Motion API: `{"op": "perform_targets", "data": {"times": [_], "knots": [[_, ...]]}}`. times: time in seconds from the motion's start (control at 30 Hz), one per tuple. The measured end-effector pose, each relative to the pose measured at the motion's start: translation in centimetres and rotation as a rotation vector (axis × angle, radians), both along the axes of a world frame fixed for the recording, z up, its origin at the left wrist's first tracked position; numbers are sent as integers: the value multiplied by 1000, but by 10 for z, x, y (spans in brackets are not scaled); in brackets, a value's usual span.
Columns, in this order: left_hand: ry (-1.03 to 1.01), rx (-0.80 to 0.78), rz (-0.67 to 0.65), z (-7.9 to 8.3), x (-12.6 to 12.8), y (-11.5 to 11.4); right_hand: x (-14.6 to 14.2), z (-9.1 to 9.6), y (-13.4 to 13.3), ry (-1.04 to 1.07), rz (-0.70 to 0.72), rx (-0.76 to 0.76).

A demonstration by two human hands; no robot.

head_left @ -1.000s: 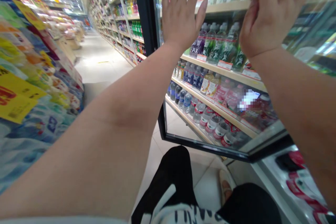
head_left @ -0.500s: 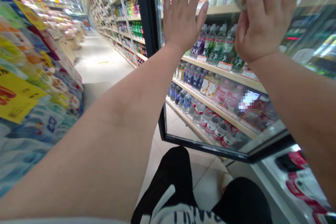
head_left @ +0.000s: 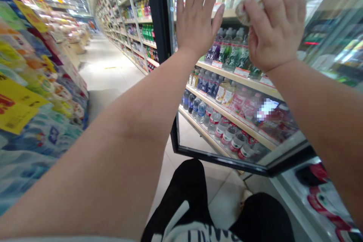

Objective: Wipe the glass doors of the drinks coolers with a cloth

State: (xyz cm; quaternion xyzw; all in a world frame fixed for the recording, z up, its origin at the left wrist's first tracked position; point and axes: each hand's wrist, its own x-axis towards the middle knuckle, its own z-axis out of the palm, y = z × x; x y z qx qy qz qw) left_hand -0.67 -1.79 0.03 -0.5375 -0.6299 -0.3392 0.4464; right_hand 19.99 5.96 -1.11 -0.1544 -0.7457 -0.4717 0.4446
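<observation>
A glass door point(head_left: 204, 136) with a black frame stands swung out in front of me. My left hand point(head_left: 197, 15) lies flat against the upper left of the glass, fingers spread, close to the black frame edge. Bunched in my right hand point(head_left: 279, 30) is a pale, crumpled cloth point(head_left: 244, 10), pressed to the upper part of the pane. Part of the cloth is hidden under the fingers. In and behind the glass show rows of bottles point(head_left: 236, 47) on shelves; which are reflections I cannot tell.
On the left rises a stack of packaged goods point(head_left: 48, 83) with a yellow sign point(head_left: 19, 102). Drink shelves point(head_left: 141, 22) line a long aisle point(head_left: 99, 64). My black-clad knees point(head_left: 190, 185) are just below the door. Bottles point(head_left: 326, 200) lie at the lower right.
My right hand has moved left and slightly down across the glass with the cloth. My left hand has stayed in place.
</observation>
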Motion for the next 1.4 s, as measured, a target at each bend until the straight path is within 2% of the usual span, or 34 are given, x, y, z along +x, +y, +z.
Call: {"op": "perform_targets", "data": {"times": [0.17,0.33,0.47,0.53,0.67,0.7,0.87,0.93,1.03,1.1,1.23,1.3,1.4], "knots": [[34,36,-31,-2,-4,4,0,-1,0,167,1,-7],[61,66,-27,-3,-7,6,-1,-4,-1,-100,6,6],[80,75,-47,-4,-7,5,0,-4,0,160,-15,-86],[85,78,-54,-4,-7,5,1,-5,0,206,-13,-86],[87,93,-54,-4,-8,4,0,-9,1,-106,28,43],[94,91,-61,-4,-8,3,-1,-9,1,-124,30,51],[129,124,-114,-5,-10,1,1,-9,8,268,-11,-48],[117,127,-128,-5,-11,2,1,-11,7,188,-5,-19],[91,123,-147,-5,-12,6,-2,-14,2,-64,15,35],[95,144,-174,-5,-13,9,-2,-15,0,-20,2,-5],[100,168,-143,-5,-14,16,-1,-14,2,248,-3,-70],[104,182,-109,-6,-14,17,-1,-16,3,182,18,-26],[129,174,-97,-6,-12,13,-4,-20,0,-30,53,12]]}}
